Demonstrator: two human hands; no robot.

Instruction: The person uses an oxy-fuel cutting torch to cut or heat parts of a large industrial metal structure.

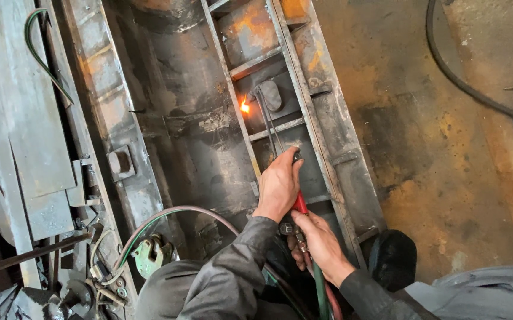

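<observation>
While the flame (244,106) burns at the tip against a rusty steel frame (304,77), the left hand (278,185) is closed round the torch (271,127) near its red grip; the right hand (320,242) is wrapped round the valves where the hoses (321,290) join; a boot (394,255) stands just beside the frame; sparks or hot slag could reach it, and a loose grip would let the tip wander.

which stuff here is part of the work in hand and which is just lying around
In use: cutting torch, its flame, steel frame, left hand, right hand, hoses.
Lying about: black cable, green clamp, scrap plates.
</observation>
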